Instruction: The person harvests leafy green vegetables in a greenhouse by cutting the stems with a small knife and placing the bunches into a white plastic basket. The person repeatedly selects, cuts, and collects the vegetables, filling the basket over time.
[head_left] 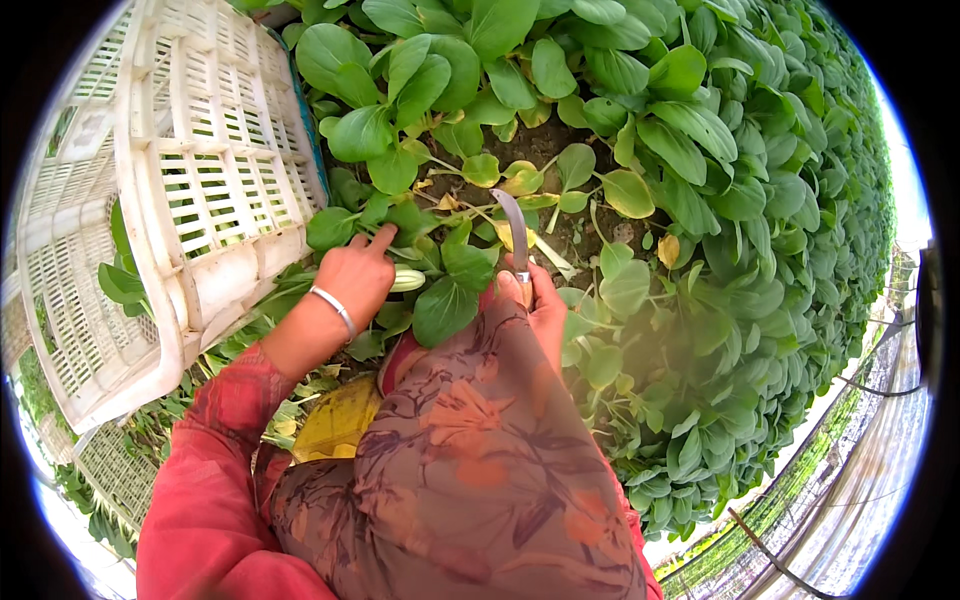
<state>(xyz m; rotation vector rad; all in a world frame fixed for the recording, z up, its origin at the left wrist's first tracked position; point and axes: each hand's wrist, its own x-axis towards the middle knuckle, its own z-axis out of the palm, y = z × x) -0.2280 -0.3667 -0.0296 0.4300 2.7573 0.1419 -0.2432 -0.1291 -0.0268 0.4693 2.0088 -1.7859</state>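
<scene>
My left hand [357, 272], with a silver bangle on the wrist, grips a leafy green plant [432, 270] at its pale stalk base, low in the bed. My right hand [535, 300] holds a small curved knife [515, 225] whose blade points up and away, just right of that plant. A patterned brown cloth [470, 450] covers my right forearm and hides most of that hand. Bare soil with yellowed leaves [545, 150] lies just beyond the blade.
A white slatted plastic crate [200, 180] stands tilted at the left with a few greens inside. Dense rows of green leafy plants [740, 200] fill the bed ahead and right. A yellow leaf [335, 420] lies near my left arm. A path [880, 470] runs along the right edge.
</scene>
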